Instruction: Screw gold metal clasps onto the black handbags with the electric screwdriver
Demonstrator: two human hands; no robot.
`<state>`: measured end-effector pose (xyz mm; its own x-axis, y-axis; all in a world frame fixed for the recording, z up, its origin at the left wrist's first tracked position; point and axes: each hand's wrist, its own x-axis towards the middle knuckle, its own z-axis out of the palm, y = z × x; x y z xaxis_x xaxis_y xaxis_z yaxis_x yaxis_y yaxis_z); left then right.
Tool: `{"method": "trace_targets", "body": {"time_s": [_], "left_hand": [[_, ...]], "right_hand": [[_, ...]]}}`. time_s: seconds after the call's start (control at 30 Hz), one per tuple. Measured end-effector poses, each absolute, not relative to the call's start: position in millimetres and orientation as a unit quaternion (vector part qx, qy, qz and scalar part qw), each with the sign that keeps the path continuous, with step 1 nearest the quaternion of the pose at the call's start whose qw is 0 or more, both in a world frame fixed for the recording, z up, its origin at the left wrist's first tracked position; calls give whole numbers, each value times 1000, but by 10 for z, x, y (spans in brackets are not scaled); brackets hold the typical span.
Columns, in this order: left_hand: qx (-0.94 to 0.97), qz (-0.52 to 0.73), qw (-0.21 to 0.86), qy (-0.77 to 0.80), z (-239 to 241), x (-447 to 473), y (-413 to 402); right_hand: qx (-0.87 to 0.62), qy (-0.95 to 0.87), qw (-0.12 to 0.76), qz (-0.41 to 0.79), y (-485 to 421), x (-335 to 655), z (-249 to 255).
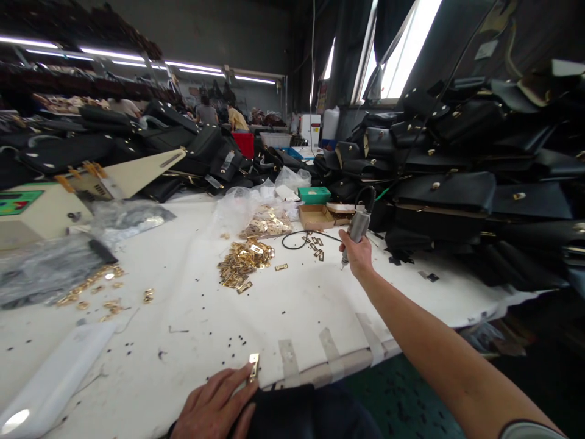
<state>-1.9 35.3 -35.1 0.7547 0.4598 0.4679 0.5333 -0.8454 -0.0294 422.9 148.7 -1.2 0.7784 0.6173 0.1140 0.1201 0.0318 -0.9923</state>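
My right hand (358, 255) reaches far out over the white table (192, 317) and is closed round a grey electric screwdriver (356, 230), tip down, its black cable looping to the left. My left hand (214, 408) lies at the near edge on a black bag (297, 414), fingers pressed beside a small gold metal clasp (253, 366) that stands at the bag's edge. A heap of gold metal plates (244, 262) lies in the middle of the table, left of the screwdriver.
Stacks of black handbags (461, 183) rise along the right and back. A beige machine (55, 201) and plastic bags sit at left, with scattered gold parts (91, 289). Small cardboard boxes (315, 214) and a teal box (314, 194) stand behind. People work far back.
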Motion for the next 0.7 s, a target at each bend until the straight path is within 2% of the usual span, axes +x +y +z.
{"method": "trace_targets", "body": {"time_s": [0.7], "left_hand": [[-934,-220,91,-268,-394,-36,338]], "right_hand": [[-689,-261,653,173,1533,4203,31]]}}
